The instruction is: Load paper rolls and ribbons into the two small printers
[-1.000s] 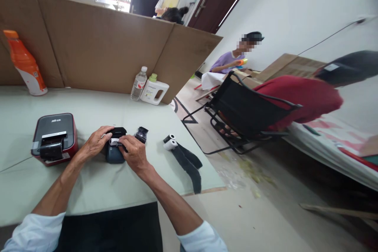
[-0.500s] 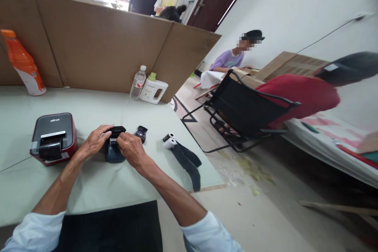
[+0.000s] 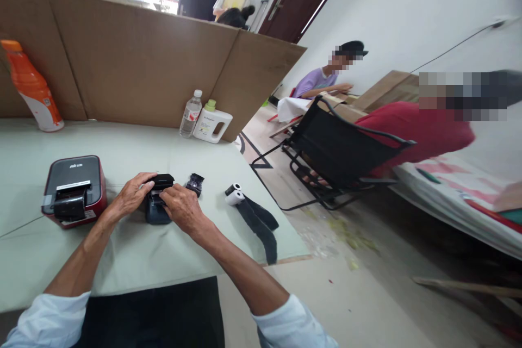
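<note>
A small dark handheld printer (image 3: 157, 214) lies on the table with its black lid (image 3: 163, 180) raised. My left hand (image 3: 131, 196) grips the lid's left side, its fingers bent over the edge. At the printer's opening, my right hand (image 3: 182, 207) is closed with its fingertips reaching inside; what they pinch is hidden. Behind my right hand lies a crumpled black piece (image 3: 194, 184). To the right are a white-ended roll (image 3: 235, 197) and a black-ended roll (image 3: 232, 188), with long dark strips (image 3: 261, 231) unrolled toward the table's edge.
On the left stands a larger red and black label printer (image 3: 75, 171). An orange bottle (image 3: 35, 89), a clear bottle (image 3: 191, 114) and a white jug (image 3: 207, 126) line the cardboard partition (image 3: 142, 65). A black folding chair (image 3: 330, 144) and several people are beyond the table.
My right hand has shifted slightly and its fingertips have moved a little left within the printer's opening. My left hand stays on the lid.
</note>
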Tool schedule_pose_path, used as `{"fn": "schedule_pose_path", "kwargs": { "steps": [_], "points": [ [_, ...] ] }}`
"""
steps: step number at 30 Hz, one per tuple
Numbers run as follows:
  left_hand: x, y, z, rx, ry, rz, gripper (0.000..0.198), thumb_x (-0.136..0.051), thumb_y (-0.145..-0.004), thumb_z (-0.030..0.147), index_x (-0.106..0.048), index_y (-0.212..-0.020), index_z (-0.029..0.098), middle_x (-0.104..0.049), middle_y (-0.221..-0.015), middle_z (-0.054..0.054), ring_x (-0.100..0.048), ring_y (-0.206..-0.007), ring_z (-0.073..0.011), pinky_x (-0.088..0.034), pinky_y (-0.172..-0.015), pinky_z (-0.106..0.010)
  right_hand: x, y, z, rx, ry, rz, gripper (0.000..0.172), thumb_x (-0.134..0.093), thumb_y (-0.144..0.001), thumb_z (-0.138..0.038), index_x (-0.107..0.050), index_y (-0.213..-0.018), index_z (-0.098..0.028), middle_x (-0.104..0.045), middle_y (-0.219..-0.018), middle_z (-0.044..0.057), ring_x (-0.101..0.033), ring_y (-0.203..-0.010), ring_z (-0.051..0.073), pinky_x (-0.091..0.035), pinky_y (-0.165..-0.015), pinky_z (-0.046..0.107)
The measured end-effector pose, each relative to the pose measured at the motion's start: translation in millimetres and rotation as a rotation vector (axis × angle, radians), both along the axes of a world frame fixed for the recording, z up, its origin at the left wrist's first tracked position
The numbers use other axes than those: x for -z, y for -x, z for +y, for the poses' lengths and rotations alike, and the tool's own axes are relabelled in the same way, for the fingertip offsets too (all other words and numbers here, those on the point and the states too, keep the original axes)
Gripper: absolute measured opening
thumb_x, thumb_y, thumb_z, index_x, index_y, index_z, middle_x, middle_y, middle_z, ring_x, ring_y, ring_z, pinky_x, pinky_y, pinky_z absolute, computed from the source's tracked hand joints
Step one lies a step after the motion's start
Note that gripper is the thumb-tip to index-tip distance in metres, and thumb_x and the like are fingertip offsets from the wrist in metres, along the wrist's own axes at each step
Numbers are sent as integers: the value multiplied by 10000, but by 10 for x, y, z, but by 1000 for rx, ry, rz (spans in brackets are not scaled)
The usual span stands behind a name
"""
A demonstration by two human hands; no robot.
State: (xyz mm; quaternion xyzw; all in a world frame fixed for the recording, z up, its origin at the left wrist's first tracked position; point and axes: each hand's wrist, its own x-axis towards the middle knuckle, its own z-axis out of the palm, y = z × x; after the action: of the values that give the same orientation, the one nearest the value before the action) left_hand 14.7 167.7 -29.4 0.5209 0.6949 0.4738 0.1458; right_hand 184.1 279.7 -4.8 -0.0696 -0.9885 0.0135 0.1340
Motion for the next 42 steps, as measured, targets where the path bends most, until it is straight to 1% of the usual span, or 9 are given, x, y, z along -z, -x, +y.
{"fn": "schedule_pose_path", "kwargs": {
  "steps": [4,7,10,17,21,24,29,38,42],
  "points": [
    [3,3,-5,4,2,9,448,-475,-987,453,-685,-1295,205,-684,-1376,-99,-617,-1299,-268,-432,-1184,-469,33,16,-17,20,-21,14,185,-584,-1010,-136,-711,-883,-181,-752,-912,77,-633,-917,226,-457,-727,316],
    [3,6,-8,15,-5,22,435,-471,-993,447,-685,-1294,217,-688,-1368,-88,-620,-1294,-259,-435,-1182,-460,55,-8,-36,-24,-8,40,123,-636,-984,-150,-702,-883,-176,-749,-921,81,-626,-950,242,-466,-753,330],
    [-2,-1,-9,15,-5,26,443,-469,-990,454,-687,-1289,210,-687,-1370,-94,-616,-1300,-262,-433,-1184,-459,79,-81,-73,-42,10,72,17,-686,-957,-159,-694,-959,-174,-748,-967,87,-617,-973,253,-478,-783,345],
    [-19,-3,-15,5,17,26,478,-474,-977,466,-680,-1304,186,-679,-1386,-117,-612,-1312,-274,-423,-1195,-459,188,-200,-148,-30,21,122,276,-651,-974,-171,-648,-1250,-166,-731,-1194,131,-599,-1091,290,-504,-890,420],
    [-24,15,-30,29,24,40,461,-484,-977,460,-680,-1305,202,-673,-1405,-106,-603,-1331,-271,-423,-1200,-461,308,-211,-156,-39,33,198,350,-631,-972,-150,-632,-1322,-147,-690,-1298,157,-584,-1166,306,-494,-944,451],
    [-21,26,-47,45,18,48,452,-493,-980,463,-682,-1305,212,-672,-1409,-100,-602,-1336,-272,-423,-1203,-468,400,-225,-176,-25,49,278,326,-599,-978,-143,-662,-1298,-133,-670,-1296,178,-599,-1145,306,-502,-921,438],
    [4,47,-76,76,10,59,429,-524,-973,452,-689,-1300,228,-679,-1393,-95,-607,-1331,-274,-437,-1195,-471,501,-251,-219,-8,88,369,299,-555,-994,-139,-702,-1253,-148,-673,-1175,179,-626,-1073,287,-519,-880,406],
    [5,92,-143,156,46,46,399,-580,-947,356,-705,-1308,241,-606,-1461,-122,-548,-1388,-290,-420,-1197,-496,488,-310,-257,-21,112,495,252,-538,-1009,-176,-720,-1181,-150,-696,-1179,158,-627,-1094,279,-555,-929,412],
    [-10,88,-163,175,58,33,397,-596,-927,308,-710,-1303,248,-583,-1467,-120,-547,-1383,-295,-452,-1167,-501,486,-322,-256,-52,144,495,236,-566,-995,-207,-722,-1162,-146,-696,-1178,170,-627,-1100,288,-562,-934,438]
  ]
}}
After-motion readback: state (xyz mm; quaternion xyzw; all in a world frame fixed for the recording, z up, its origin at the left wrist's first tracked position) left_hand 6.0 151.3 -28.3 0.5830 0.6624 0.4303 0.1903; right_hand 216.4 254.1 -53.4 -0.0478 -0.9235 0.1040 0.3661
